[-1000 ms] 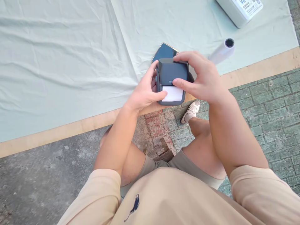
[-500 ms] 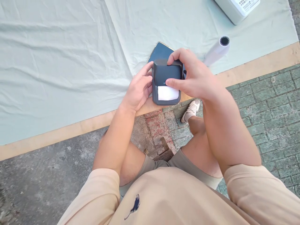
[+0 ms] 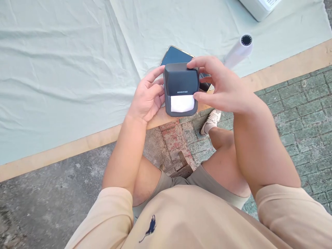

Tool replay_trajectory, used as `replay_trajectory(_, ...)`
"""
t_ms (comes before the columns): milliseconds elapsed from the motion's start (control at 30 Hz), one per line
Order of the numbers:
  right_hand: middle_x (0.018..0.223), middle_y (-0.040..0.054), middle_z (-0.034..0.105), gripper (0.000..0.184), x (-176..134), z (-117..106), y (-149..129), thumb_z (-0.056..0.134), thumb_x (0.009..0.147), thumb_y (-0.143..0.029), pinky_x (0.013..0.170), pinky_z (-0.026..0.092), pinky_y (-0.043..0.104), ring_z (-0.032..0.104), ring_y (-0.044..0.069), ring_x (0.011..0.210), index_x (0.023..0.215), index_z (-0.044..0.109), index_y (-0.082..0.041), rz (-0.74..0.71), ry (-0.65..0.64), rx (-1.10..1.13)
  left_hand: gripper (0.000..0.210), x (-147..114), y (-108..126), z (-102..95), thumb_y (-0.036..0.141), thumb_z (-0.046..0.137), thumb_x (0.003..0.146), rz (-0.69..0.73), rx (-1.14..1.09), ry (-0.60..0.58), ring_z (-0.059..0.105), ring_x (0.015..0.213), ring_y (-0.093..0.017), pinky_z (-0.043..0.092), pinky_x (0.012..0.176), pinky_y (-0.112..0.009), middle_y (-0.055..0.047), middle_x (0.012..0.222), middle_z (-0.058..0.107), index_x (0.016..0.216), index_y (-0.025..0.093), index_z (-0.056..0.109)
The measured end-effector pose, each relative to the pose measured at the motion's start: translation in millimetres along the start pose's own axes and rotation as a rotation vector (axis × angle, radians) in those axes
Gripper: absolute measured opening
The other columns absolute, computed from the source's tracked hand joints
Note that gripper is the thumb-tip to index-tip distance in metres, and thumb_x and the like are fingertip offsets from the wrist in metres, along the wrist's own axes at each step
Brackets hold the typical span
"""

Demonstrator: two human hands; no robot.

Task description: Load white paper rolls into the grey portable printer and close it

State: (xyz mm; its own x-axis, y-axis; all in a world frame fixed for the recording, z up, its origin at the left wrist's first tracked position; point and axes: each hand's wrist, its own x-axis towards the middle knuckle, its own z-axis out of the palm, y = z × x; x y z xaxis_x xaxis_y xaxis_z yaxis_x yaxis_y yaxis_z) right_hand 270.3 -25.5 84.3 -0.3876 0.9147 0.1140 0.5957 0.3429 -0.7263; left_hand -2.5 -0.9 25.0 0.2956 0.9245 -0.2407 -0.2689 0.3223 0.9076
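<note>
A dark grey label printer [image 3: 181, 81] with rounded corners is held between my two hands, over the table's front edge. White label paper [image 3: 182, 103] shows in the opening of its lower half, below the printed brand name. My left hand [image 3: 148, 97] grips the printer's left side, fingers along the edge. My right hand [image 3: 220, 83] is curled round its right side, with a fingertip at the top right corner and the thumb near the paper's right edge. Behind the printer lies a phone [image 3: 175, 55] with a gold rim, partly covered by the printer and my right hand.
A pale green cloth [image 3: 77, 69] covers the table, leaving a wooden front edge [image 3: 103, 138] bare. To the right lies a white cylindrical device [image 3: 240, 50] with a dark vented end. A white box-like object [image 3: 259, 8] is cut off at the top right.
My right thumb has slid off the printer's front toward its right edge, uncovering the brand name. The printer has shifted slightly left in view, and more of the phone shows.
</note>
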Motion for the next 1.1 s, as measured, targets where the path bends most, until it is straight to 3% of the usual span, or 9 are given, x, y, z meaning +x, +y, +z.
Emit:
replay_trajectory(133, 0.173, 0.0051, 0.072, 0.078, 0.4, 0.2, -2.5, 0.074, 0.089, -0.009, 0.124, 0.073, 0.055, 0.073, 0.037, 0.158, 0.159, 0.070, -0.043, -0.011, -0.008, 0.008, 0.055, -0.7, 1.0, 0.9, 0.029, 0.091, 0.092, 0.011, -0.006, 0.030, 0.089, 0.140, -0.035, 0.078, 0.109, -0.047, -0.004, 0.126, 0.091, 0.145, 0.033, 0.076)
replay_trajectory(333, 0.176, 0.0064, 0.069, 0.079, -0.5, -1.2, -5.4, 0.070, 0.090, -0.005, 0.124, 0.074, 0.056, 0.069, 0.037, 0.164, 0.159, 0.071, -0.044, 0.020, -0.027, 0.088, 0.056, 3.5, -1.6, -5.1, 0.030, 0.092, 0.089, 0.019, -0.012, 0.009, 0.092, 0.125, -0.032, 0.080, 0.092, -0.041, -0.002, 0.124, 0.093, 0.144, 0.033, 0.079)
replay_trajectory(633, 0.173, 0.0081, 0.068, 0.064, -1.8, -0.6, -2.4, 0.072, 0.099, -0.017, 0.123, 0.074, 0.057, 0.070, 0.036, 0.160, 0.158, 0.069, -0.042, 0.035, -0.033, 0.152, 0.059, 3.1, 0.4, -4.7, 0.027, 0.092, 0.087, 0.016, 0.008, -0.001, 0.090, 0.133, -0.034, 0.081, 0.100, -0.044, -0.003, 0.133, 0.092, 0.144, 0.033, 0.078)
replay_trajectory(867, 0.169, 0.0110, 0.072, 0.048, -1.7, 0.2, -0.1, 0.073, 0.108, -0.028, 0.111, 0.078, 0.051, 0.077, 0.036, 0.151, 0.153, 0.070, -0.041, -0.026, 0.011, 0.137, 0.060, 3.0, 1.9, -5.3, 0.029, 0.095, 0.090, 0.001, -0.005, -0.011, 0.091, 0.136, -0.035, 0.081, 0.104, -0.047, -0.003, 0.135, 0.091, 0.146, 0.033, 0.076)
replay_trajectory(1100, 0.176, 0.0075, 0.066, 0.065, -4.1, -2.1, 1.5, 0.077, 0.100, -0.018, 0.125, 0.074, 0.059, 0.069, 0.036, 0.161, 0.158, 0.068, -0.045, 0.004, -0.043, 0.198, 0.054, 1.8, 3.4, -3.8, 0.022, 0.091, 0.092, 0.004, -0.007, 0.009, 0.091, 0.136, -0.032, 0.081, 0.098, -0.040, 0.000, 0.136, 0.092, 0.144, 0.033, 0.079)
